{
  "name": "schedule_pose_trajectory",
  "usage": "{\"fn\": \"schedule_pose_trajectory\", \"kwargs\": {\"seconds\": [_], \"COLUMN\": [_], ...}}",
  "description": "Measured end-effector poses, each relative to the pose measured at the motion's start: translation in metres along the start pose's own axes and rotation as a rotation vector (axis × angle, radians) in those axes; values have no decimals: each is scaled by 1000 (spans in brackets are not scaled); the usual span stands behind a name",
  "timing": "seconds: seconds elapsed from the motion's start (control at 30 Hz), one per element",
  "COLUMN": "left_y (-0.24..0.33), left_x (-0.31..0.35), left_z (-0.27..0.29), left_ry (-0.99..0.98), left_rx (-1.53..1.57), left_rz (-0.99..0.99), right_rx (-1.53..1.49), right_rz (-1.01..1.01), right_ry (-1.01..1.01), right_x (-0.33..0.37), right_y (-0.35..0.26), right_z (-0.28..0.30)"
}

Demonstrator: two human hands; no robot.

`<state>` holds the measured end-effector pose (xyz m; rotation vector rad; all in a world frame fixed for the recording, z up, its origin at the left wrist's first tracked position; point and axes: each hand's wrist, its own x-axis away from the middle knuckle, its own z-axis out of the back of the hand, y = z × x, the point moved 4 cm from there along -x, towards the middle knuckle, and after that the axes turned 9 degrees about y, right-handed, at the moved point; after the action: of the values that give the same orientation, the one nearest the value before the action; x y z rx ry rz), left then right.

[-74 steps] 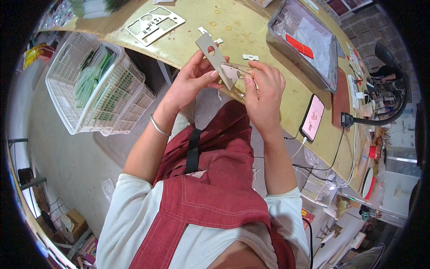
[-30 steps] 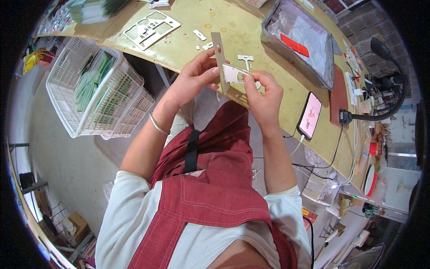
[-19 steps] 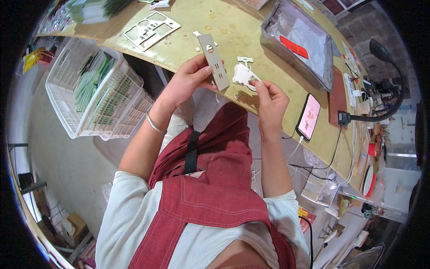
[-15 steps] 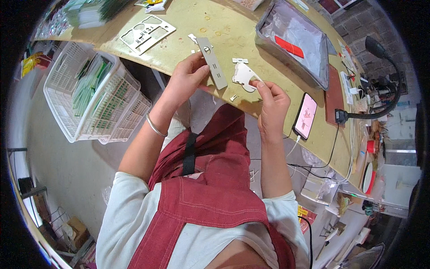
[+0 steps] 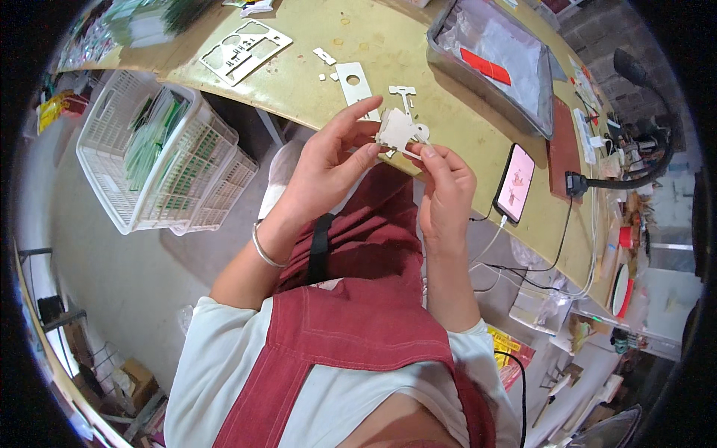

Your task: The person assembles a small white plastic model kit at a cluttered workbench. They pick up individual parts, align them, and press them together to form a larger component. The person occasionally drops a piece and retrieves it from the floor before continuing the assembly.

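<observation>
Over the bench's near edge, the right hand is pinching a pale cut-out piece, the left hand hanging spread beside it. It is seeming light, stiff, breakable; its broad middle is offering the safest hold.

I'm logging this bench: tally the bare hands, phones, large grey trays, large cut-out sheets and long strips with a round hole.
Bare hands (left hand, right hand): 2
Phone: 1
Large grey tray: 1
Large cut-out sheet: 1
Round-holed strip: 1
Total: 6
</observation>
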<state>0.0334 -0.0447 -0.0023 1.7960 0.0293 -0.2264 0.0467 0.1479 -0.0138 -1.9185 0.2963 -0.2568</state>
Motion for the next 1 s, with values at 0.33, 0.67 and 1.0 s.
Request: {"fn": "schedule_pose_trajectory", "kwargs": {"seconds": [0.33,0.67,1.0], "left_y": [-3,2,3], "left_x": [11,12,11], "left_z": [-1,-2,-2], "left_ry": [-86,-96,5], "left_rx": [37,59,69], "left_rz": [82,69,85], "right_rx": [-65,-1,63], "right_rz": [-66,-67,15], "right_ry": [-62,-70,-76], "right_x": [14,16,19], "right_y": [-2,-1,-3], "right_z": [3,4,-1]}}
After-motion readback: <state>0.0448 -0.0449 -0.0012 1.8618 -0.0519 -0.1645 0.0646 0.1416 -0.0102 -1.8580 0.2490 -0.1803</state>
